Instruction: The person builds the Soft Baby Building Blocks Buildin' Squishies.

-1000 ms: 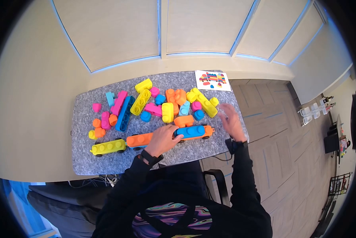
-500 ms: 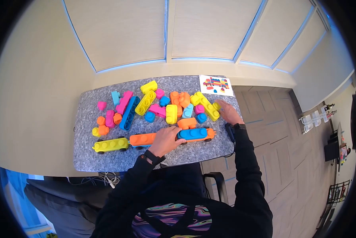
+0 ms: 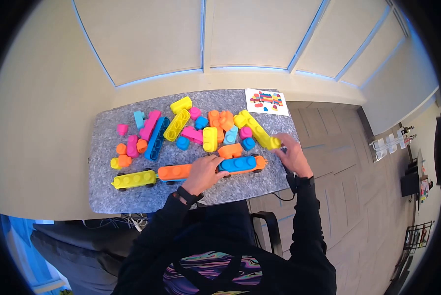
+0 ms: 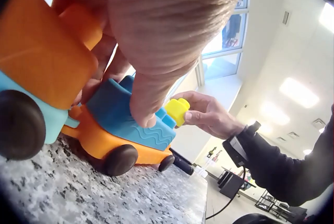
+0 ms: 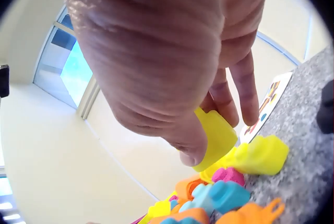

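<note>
My left hand [image 3: 203, 174] grips a long blue block [image 3: 238, 163], which sits on an orange wheeled base [image 4: 148, 152]. In the left wrist view its thumb presses the near side, with other fingers behind. Between the thumb and fingers of my right hand [image 3: 295, 157] is a small yellow block [image 5: 216, 139], pinched near the table's right side. A long yellow block [image 3: 256, 129] lies just beyond that hand. Left of the blue block, an orange block [image 3: 173, 172] sits on a light blue wheeled base [image 4: 52, 117], partly behind my left hand.
A yellow-topped car [image 3: 134, 180] forms the train's left end. Loose blocks in several colours, among them a long dark blue block [image 3: 156, 139], spread across the back of the grey speckled table [image 3: 102, 196]. A picture card [image 3: 267, 102] lies at the back right corner.
My right hand came in over the table's right edge, took the small yellow block beside the long yellow one and brought it nearer. The left hand stays on the blue block.
</note>
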A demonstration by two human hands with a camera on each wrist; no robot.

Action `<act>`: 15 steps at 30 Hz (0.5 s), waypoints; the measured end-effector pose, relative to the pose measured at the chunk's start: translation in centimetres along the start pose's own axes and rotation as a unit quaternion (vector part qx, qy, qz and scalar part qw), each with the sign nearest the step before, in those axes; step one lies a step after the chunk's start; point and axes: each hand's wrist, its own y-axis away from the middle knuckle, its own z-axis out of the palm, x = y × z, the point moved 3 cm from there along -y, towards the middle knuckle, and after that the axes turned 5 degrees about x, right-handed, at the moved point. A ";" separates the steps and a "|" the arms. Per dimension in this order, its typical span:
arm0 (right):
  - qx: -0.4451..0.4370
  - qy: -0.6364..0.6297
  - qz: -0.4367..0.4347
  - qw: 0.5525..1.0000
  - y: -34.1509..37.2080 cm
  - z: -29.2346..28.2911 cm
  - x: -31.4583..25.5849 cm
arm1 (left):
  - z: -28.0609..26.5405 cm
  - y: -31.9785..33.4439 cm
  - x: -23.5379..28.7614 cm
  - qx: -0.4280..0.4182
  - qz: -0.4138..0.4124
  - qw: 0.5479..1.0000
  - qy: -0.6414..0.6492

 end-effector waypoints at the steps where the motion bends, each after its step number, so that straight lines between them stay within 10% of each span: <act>1: 0.001 0.001 0.004 1.000 0.8 0.2 -0.7 | 0.1 0.0 -0.1 -0.004 0.002 1.000 0.002; 15: -0.088 -0.016 -0.010 0.996 3.6 3.5 -2.6 | -0.3 -0.2 0.3 -0.001 0.009 1.000 -0.012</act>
